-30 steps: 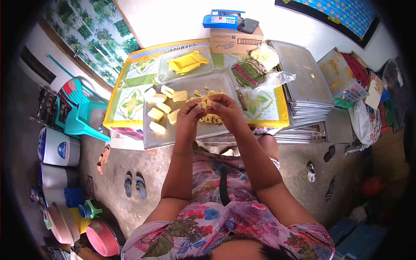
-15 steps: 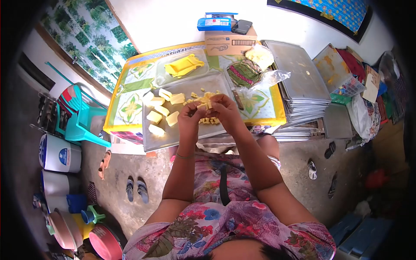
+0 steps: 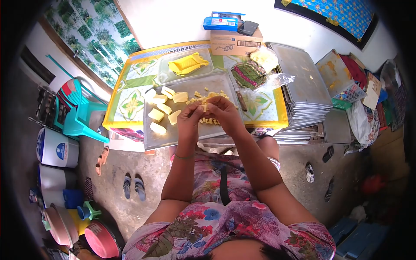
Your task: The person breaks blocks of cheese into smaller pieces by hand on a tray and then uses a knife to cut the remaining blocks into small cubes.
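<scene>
Small pale-yellow piece (image 3: 205, 107), soft-looking, is up at the fingertips of both hands, above the near part of a grey metal tray (image 3: 195, 83). Left hand (image 3: 190, 117): thumb and fingers drawn together, pinching the piece from its left side. Right hand (image 3: 225, 115): same from the right, thumb and fingertips closed in; exact contact partly hidden by the knuckles. Shape of the piece hard to read at this size.

Handling, as a judgement: light, even pressure from both sides, fingertips only, so it doesn't squash or smear; low over the tray so any crumbs land on it; wrists clear of the loose bits.

Just beyond the fingers, and also under them, small yellow chunks (image 3: 215, 94) lie scattered on the tray. Left of the fingers, larger smooth yellow blocks (image 3: 156, 115), same tray. Farther beyond, a clear plastic container (image 3: 163, 73) with a creased yellow sheet-like thing (image 3: 188, 63) inside. Right of the fingers, a brown-handled knife (image 3: 242, 104) by the tray edge; past it, a green-and-pink patterned cloth (image 3: 248, 74) and stacked metal trays (image 3: 303, 76)
</scene>
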